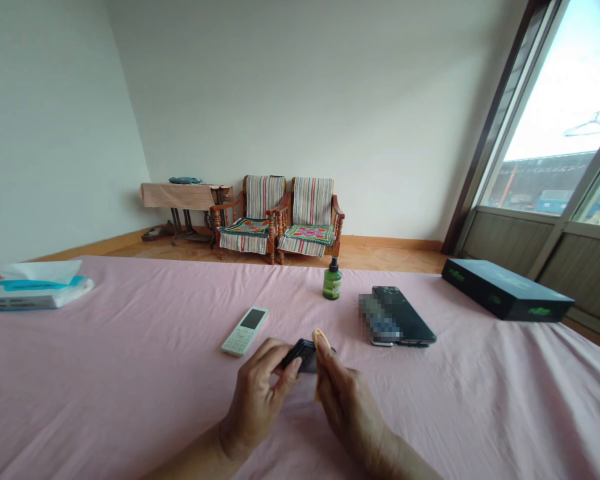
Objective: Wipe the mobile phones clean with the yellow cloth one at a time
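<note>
Between thumb and fingers, my left hand (261, 385) grips a small black flat object (307, 359), tilted up above the bed-like pink surface; my fingers cover part of it, and its exact kind is unclear. My right hand (347, 397) is closed on a thin folded yellow-orange cloth (319, 335), right beside the black object's right end. Whether cloth and object touch, I cannot tell. Just beyond my left hand lies a white keypad phone (245, 331), face up. Farther right, a black smartphone (405, 319) lies next to a partly blurred item (379, 320).
A green pump bottle (332, 283) stands upright past my hands. At the right back is a black box (505, 292); at the far left, a tissue pack (40, 291). Pink cloth (155, 373) covers the surface. Beyond its edge stand two wooden armchairs (313, 208).
</note>
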`<action>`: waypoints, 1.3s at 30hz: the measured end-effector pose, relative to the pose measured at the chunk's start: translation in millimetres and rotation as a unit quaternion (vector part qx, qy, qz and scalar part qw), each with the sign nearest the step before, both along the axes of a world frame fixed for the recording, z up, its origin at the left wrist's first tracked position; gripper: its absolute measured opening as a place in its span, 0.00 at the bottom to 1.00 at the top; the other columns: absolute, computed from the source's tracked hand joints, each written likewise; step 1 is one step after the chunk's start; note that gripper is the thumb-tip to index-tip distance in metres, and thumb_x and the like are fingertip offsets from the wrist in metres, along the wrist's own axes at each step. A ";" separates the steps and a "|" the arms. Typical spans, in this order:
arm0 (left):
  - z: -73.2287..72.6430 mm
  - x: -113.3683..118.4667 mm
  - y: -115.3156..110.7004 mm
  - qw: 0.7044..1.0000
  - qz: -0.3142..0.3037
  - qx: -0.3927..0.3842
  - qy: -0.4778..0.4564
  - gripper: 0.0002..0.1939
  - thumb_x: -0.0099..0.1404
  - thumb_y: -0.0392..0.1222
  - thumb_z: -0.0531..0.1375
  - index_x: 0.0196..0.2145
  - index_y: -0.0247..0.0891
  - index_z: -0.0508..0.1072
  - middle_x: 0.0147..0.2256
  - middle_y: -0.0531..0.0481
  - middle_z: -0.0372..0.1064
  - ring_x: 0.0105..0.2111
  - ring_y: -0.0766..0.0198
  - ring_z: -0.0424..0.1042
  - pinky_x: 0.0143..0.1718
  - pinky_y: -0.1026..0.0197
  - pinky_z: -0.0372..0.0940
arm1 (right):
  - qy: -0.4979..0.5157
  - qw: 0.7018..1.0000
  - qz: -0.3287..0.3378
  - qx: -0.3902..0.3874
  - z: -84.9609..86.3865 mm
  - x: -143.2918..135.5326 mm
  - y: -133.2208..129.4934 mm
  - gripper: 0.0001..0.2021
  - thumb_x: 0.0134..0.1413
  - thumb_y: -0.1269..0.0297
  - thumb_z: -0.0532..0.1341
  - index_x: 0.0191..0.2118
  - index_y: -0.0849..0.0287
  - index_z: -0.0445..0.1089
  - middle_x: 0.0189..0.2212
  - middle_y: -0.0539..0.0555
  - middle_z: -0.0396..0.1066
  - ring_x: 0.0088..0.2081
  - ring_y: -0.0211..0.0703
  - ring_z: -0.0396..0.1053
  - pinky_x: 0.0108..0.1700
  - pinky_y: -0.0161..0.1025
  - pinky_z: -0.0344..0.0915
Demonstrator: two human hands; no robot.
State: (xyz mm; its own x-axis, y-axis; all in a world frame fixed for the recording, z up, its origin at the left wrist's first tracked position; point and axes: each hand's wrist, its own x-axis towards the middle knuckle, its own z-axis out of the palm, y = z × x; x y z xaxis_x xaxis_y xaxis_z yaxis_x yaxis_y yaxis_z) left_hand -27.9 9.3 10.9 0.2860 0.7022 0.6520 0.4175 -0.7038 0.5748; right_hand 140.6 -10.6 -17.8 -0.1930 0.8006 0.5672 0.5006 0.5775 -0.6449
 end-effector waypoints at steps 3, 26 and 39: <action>3.0 -4.4 1.1 0.999 0.002 0.034 -0.020 0.07 0.70 0.37 0.53 0.43 0.39 0.69 0.35 0.49 0.69 0.33 0.64 0.71 0.35 0.65 0.65 | 0.006 1.000 0.010 0.000 6.1 2.8 -2.0 0.24 0.62 0.72 0.46 0.63 0.68 0.52 0.40 0.61 0.76 0.32 0.39 0.75 0.35 0.32 0.71; 5.9 3.3 -0.9 0.998 -0.031 0.029 -0.036 0.05 0.65 0.34 0.60 0.38 0.39 0.74 0.33 0.49 0.72 0.32 0.64 0.72 0.33 0.66 0.67 | -0.231 0.946 -0.051 0.221 18.7 -10.2 -21.3 0.34 0.55 0.79 0.45 0.66 0.71 0.34 0.22 0.54 0.73 0.18 0.44 0.69 0.18 0.36 0.60; 2.3 -0.5 2.0 0.999 -0.030 0.035 -0.009 0.05 0.64 0.33 0.59 0.38 0.39 0.71 0.32 0.51 0.70 0.31 0.63 0.71 0.33 0.64 0.66 | -0.183 0.967 -0.085 0.154 18.7 2.5 -15.1 0.25 0.55 0.76 0.47 0.60 0.70 0.54 0.22 0.54 0.73 0.19 0.44 0.69 0.21 0.36 0.61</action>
State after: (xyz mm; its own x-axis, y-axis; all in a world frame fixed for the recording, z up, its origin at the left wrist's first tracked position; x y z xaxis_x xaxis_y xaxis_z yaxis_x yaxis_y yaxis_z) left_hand -28.4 11.3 13.2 0.3141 0.6366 0.7043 0.3641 -0.7659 0.5299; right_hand 143.2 -25.7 0.9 -0.3056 0.6426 0.7026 0.7677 0.6028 -0.2174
